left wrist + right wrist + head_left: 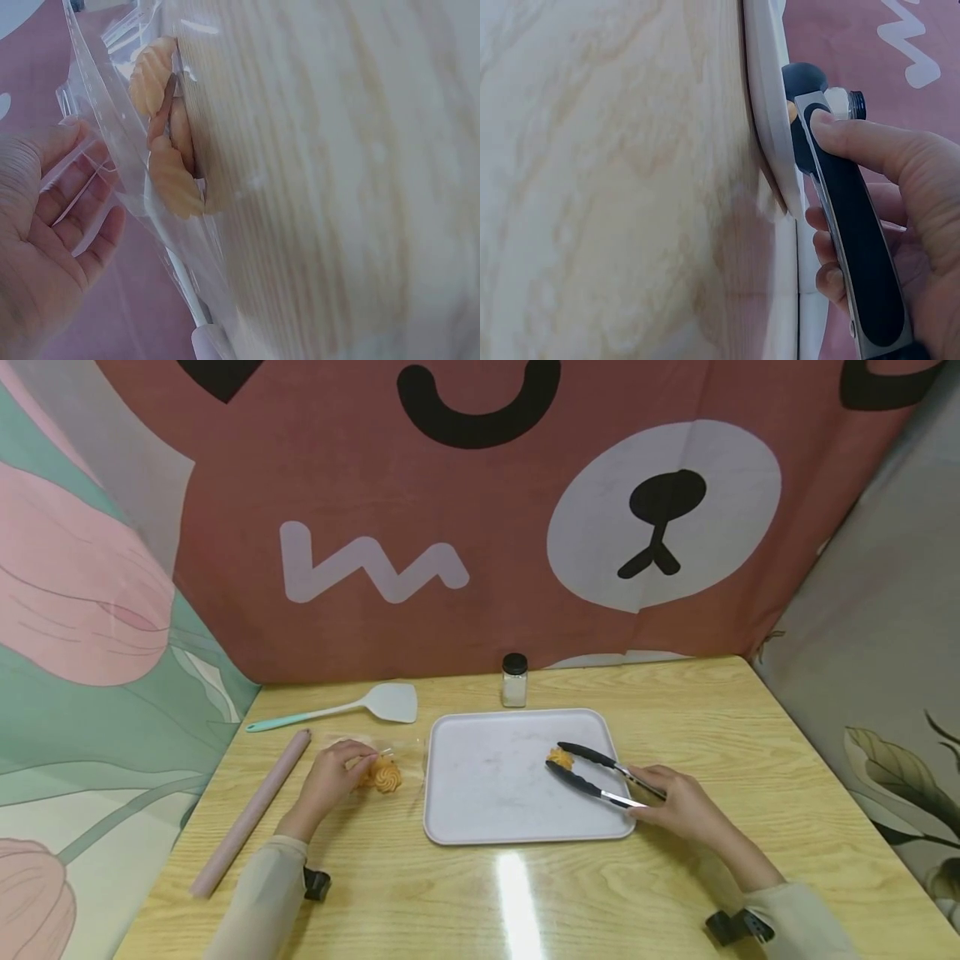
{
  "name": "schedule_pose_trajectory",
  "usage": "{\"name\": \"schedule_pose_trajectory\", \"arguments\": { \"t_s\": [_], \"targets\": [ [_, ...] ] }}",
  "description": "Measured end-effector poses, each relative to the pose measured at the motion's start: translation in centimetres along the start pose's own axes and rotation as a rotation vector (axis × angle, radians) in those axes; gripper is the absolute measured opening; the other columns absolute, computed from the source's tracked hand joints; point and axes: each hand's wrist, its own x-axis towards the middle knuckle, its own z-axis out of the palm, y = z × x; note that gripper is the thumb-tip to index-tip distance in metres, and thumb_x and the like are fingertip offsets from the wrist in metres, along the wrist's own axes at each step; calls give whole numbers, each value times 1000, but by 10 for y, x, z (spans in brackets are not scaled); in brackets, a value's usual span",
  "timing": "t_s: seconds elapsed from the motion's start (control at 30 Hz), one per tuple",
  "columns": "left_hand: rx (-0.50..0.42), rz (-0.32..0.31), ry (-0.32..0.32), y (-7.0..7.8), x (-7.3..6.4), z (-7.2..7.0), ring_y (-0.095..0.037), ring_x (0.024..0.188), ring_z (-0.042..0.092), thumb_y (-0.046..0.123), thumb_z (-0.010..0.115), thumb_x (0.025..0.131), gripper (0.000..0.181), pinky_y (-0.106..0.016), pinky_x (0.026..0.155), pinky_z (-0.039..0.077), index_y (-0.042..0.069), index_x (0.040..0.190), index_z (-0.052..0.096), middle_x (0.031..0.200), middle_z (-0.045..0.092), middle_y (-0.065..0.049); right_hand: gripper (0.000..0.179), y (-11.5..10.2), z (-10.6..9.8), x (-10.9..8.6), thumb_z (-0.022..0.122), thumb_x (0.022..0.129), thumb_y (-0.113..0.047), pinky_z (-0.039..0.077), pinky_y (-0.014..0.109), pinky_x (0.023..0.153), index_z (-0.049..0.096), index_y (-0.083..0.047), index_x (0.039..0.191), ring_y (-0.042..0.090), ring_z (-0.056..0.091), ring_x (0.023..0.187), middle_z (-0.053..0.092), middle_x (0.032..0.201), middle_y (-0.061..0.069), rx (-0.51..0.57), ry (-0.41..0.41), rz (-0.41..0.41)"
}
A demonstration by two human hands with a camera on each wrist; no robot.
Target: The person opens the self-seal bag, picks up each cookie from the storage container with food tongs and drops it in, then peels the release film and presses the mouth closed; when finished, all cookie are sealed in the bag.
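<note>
In the head view, busy with hands well apart, one on either side of a white rectangular tray (487, 793) with rounded corners at the middle of the frame. Left of centre, pinching with the left hand (336, 774) the film of a clear plastic bag (408, 752) near the tray's left rim, with round golden-brown swirled cookies (387, 774) inside, seen clustered at upper left of the left wrist view. Right of centre, gripping with the right hand (682, 806) a pair of silver metal tongs (577, 781) with black tips; in the right wrist view, pressing the thumb on the black handle panel. Between those tips, over the tray's right part, framing a single golden ridged cookie (560, 758) (touching the tray or lifted off it, hard to tell). Farther back on the pale wood-grain tabletop (420, 893), at centre, showing a small clear jar (514, 687) with a black lid; at left, a white-bladed spatula (390, 702) with a mint handle, above a slanting dusty-pink cylindrical rod (251, 814).
</note>
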Motion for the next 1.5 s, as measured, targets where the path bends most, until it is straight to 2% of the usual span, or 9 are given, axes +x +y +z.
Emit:
{"name": "schedule_pose_trajectory", "arguments": {
  "t_s": [0.17,0.37,0.6,0.87,1.1,1.5],
  "targets": [
    [-4,-14,-8,0,0,-2,-28,89,65,6,70,85,6,-46,81,52,5,89,74,90,70,-7,62,-1,0,0,87,63,-16,52,50,76,64,7,116,35,64,89,66,99,16,-8,23,-24],
    [0,-8,-6,-1,0,-2,-27,88,65,6,70,84,7,-45,80,52,4,90,74,90,70,-7,61,-3,0,1,87,64,-16,52,50,78,64,6,116,35,64,92,66,101,17,5,10,-19],
    [-5,-1,9,-1,-1,-2,-28,86,65,5,71,83,6,-46,78,53,3,88,74,88,70,-7,60,-8,4,9,87,65,-17,52,50,78,64,5,116,35,63,94,66,104,17,35,18,-37],
    [-7,1,11,-2,0,-2,-27,86,65,5,71,83,7,-45,78,53,3,89,74,89,70,-7,61,-24,12,29,85,68,-20,52,47,82,63,3,120,34,61,101,63,112,19,86,-47,-23],
    [-8,1,17,-1,0,-3,-28,87,65,5,70,84,6,-46,78,52,3,89,74,89,70,-8,62,-43,25,52,85,69,-23,53,43,80,63,2,121,30,63,98,65,109,15,97,-69,-122],
    [-20,-32,11,2,0,-7,-29,89,65,6,70,85,8,-46,81,52,3,91,74,91,70,-9,64,-85,51,92,82,73,-27,50,42,89,59,0,127,29,60,106,62,116,16,132,-219,-216]
  ]
}}
